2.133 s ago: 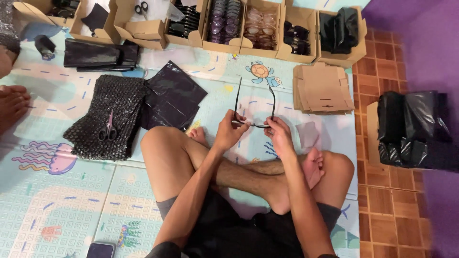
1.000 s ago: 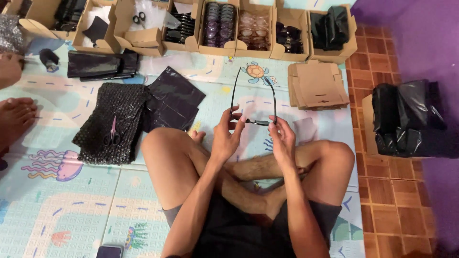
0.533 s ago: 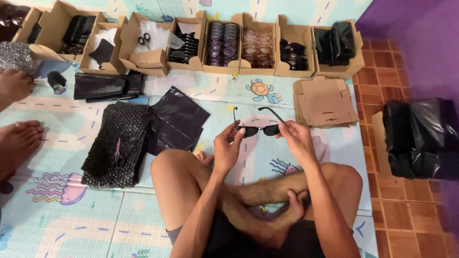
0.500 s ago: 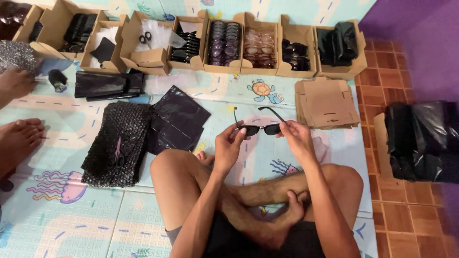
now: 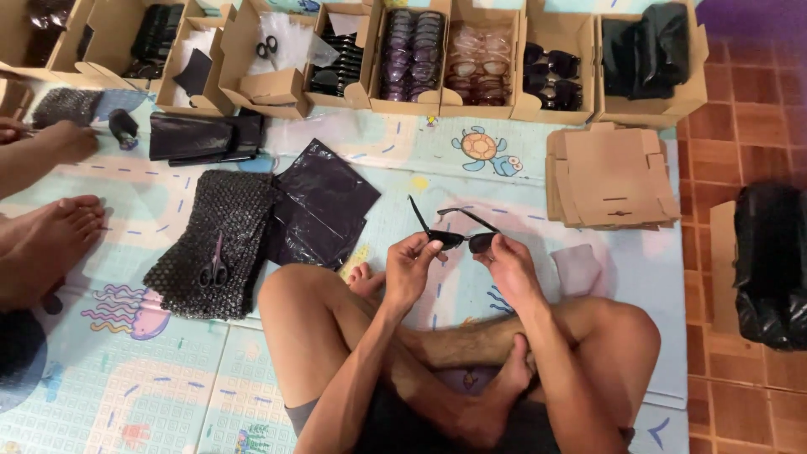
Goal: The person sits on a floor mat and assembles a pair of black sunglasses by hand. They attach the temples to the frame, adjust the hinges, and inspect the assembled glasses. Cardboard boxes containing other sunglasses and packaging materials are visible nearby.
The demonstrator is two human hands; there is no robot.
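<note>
We hold the sunglasses (image 5: pixel 458 238) above the mat (image 5: pixel 420 160) — left hand (image 5: pixel 412 269) and right hand (image 5: pixel 508 265) each pinching a lens corner — so we should grip the frame, not smear the lenses.

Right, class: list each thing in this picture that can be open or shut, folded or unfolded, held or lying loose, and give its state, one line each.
Sunglasses: temples unfolded, held in both hands.
Left hand: shut on the sunglasses' left lens end.
Right hand: shut on the right lens end.
Scissors: closed, lying on the bubble wrap.
Flat cartons: folded flat, stacked.
Row of cardboard boxes: open, filled.
Black plastic bag: flat on the mat.
</note>
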